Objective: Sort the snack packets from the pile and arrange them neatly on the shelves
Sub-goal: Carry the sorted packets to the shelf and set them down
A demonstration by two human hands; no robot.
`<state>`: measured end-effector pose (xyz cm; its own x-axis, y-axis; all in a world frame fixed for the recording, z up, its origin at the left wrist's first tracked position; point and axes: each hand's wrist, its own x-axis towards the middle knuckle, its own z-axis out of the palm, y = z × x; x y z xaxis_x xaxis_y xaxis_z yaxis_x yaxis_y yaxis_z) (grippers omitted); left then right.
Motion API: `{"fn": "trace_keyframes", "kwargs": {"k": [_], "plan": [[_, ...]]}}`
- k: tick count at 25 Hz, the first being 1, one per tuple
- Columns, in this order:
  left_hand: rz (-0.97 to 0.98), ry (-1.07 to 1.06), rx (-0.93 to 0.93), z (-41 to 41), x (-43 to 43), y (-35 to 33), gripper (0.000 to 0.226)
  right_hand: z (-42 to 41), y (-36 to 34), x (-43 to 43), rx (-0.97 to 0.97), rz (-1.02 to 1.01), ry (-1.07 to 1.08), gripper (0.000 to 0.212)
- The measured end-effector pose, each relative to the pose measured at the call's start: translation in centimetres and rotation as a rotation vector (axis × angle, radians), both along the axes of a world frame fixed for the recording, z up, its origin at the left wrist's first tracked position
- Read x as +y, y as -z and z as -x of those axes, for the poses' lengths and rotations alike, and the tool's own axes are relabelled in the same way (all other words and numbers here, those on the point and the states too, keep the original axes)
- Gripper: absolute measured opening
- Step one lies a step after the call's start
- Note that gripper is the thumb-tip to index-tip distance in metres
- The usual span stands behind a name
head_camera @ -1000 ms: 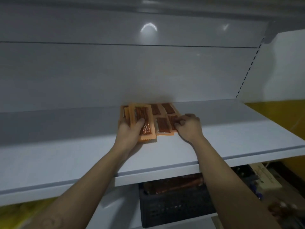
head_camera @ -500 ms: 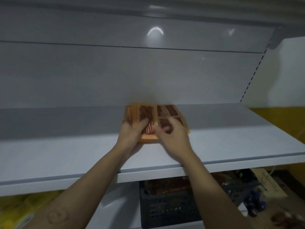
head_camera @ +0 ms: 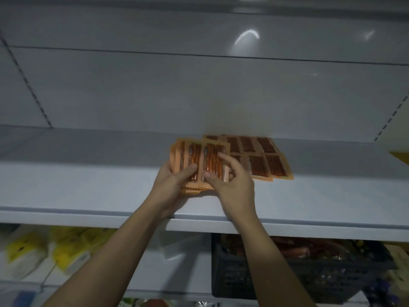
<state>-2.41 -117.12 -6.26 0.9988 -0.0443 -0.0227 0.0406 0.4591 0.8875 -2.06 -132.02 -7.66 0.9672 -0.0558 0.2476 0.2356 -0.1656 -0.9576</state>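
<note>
Left hand [head_camera: 174,180] grips a fanned stack [head_camera: 192,156] of orange snack packets low over the shelf [head_camera: 88,187]. The right hand [head_camera: 232,185] fingers [head_camera: 223,157] pinch the top packet [head_camera: 213,161], just beside the rows [head_camera: 263,156] already lying flat at the back. Best to peel off one packet only and lay it edge to edge with the front row, same way up; any print looks too blurred to read.

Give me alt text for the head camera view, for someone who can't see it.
The left hand grips a fanned stack of orange snack packets over a white shelf while the right hand pinches the top packet. Other packets lie flat in rows to the right.
</note>
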Motion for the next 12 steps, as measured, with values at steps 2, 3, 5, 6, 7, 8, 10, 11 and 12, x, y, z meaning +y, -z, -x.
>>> {"fn": "trace_keyframes", "kwargs": {"k": [2,3,5,6,7,8,10,11,12], "plan": [[0.012,-0.079,0.007,0.2,1.2,0.1,0.033,0.8,0.5,0.1,0.052,0.066,0.03,0.051],[0.01,-0.114,0.001,0.2,1.9,0.0,0.03,1.3,0.6,0.0,0.09,0.117,0.029,0.052],[-0.031,-0.191,-0.01,-0.1,2.9,-0.4,0.028,2.3,0.3,-0.1,0.159,0.234,0.011,0.053],[-0.057,-0.221,-0.017,-0.2,3.3,-0.5,0.029,2.7,0.1,0.1,0.174,0.282,0.008,0.053],[-0.073,-0.239,-0.017,-0.4,3.6,-0.5,0.032,3.0,-0.1,0.4,0.183,0.324,0.008,0.054],[-0.075,-0.246,-0.009,-0.5,3.9,-0.3,0.035,3.2,-0.3,0.7,0.19,0.365,0.01,0.055],[-0.098,-0.258,0.006,-0.5,4.2,0.3,0.038,3.5,-0.4,1.6,0.198,0.493,0.046,0.057],[-0.119,-0.263,0.0,-0.5,4.3,0.6,0.038,3.5,-0.4,2.0,0.194,0.595,0.087,0.057],[-0.144,-0.266,-0.008,-0.6,4.4,0.9,0.039,3.5,-0.4,2.2,0.192,0.695,0.129,0.057]]}}
